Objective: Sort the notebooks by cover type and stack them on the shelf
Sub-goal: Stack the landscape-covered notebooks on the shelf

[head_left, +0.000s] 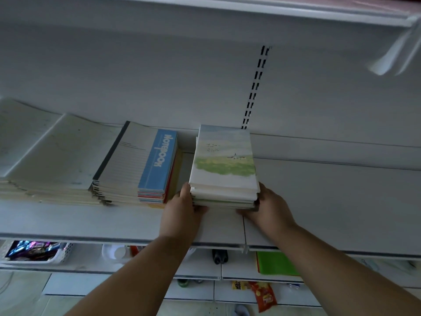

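Observation:
A stack of landscape-cover notebooks [224,165], painted with a green field and pale sky, sits on the white shelf [330,201] near its middle. My left hand [182,210] grips the stack's near left corner, and my right hand [267,206] grips its near right corner; the fingertips of both curl under the bottom books. To the left lies a stack of notebooks with a blue "NOTEBOOK" band [141,165]. Further left are stacks of plain cream-covered notebooks [52,156].
An upper shelf [273,10] overhangs closely. A slotted upright [255,87] runs up the back wall. Below, lower shelves hold a white basket of wrapped items [34,252], a green folder [275,263] and a snack packet [264,295].

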